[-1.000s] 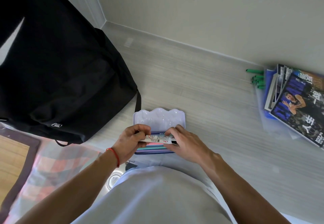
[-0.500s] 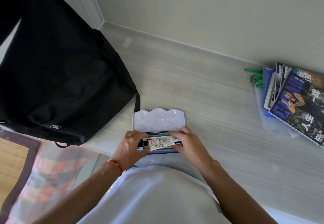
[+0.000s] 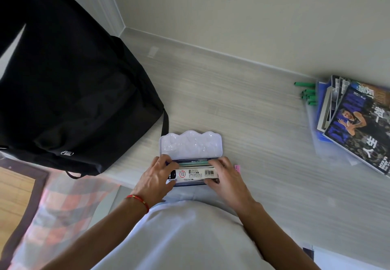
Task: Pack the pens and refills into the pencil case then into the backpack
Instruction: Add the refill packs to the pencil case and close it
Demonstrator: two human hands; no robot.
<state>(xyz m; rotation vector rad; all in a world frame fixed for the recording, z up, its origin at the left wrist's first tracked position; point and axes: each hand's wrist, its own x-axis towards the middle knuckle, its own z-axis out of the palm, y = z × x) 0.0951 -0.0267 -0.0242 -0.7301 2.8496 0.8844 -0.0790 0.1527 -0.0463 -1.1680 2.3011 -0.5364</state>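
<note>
1. The black backpack (image 3: 69,92) stands on the counter (image 3: 242,126) at the left, near the case but apart from it; I cannot tell if it is open
2. A pile of magazines (image 3: 358,126) with some green pens (image 3: 307,94) beside it lies far right, well apart from the case
3. The pencil case (image 3: 191,145) lies open at the near edge, its pale lid folded back; some pens already show inside
4. The refill pack (image 3: 195,175) lies flat across the case, not yet sunk in, I judge
5. The left hand (image 3: 156,176) and right hand (image 3: 226,176) are apart, each pressing one end of the pack
6. What is left: to seat the pack, close the lid, put the case into the backpack
</note>
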